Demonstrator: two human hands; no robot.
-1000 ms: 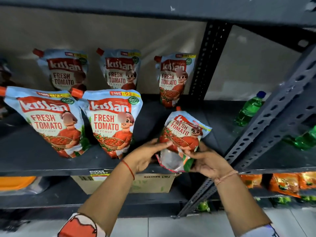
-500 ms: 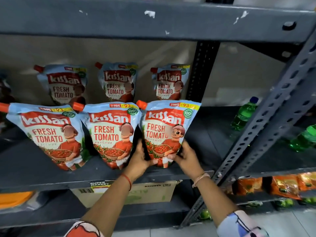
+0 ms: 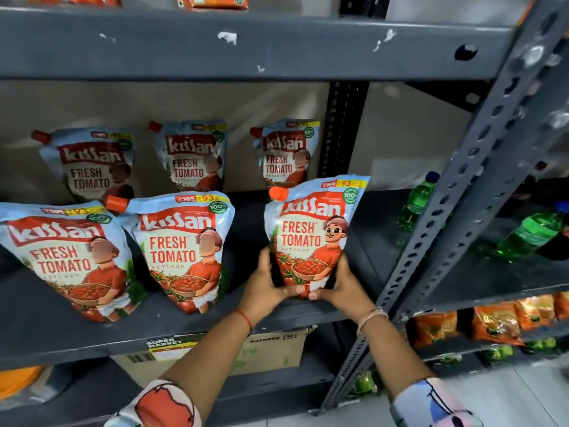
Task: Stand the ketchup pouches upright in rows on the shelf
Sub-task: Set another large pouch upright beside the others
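Observation:
A blue Kissan ketchup pouch (image 3: pixel 311 232) with an orange cap stands upright at the right end of the front row on the dark shelf (image 3: pixel 184 325). My left hand (image 3: pixel 264 288) grips its lower left edge and my right hand (image 3: pixel 341 288) grips its lower right edge. Two more pouches stand in the front row, one in the middle (image 3: pixel 181 248) and one at the left (image 3: pixel 64 260). Three pouches (image 3: pixel 191 155) stand in the back row against the wall.
A perforated grey upright (image 3: pixel 455 192) slants just right of my hands. Green bottles (image 3: pixel 415 201) stand on the neighbouring shelf to the right. A cardboard box (image 3: pixel 271 349) sits on the shelf below, and orange packets (image 3: pixel 492 325) lie at lower right. Another shelf beam (image 3: pixel 246 47) runs overhead.
The pouch went from tilted and low in my hands to upright on the shelf, right of the front-row pouches. Both hands now hold its base. The camera moved closer and tilted up.

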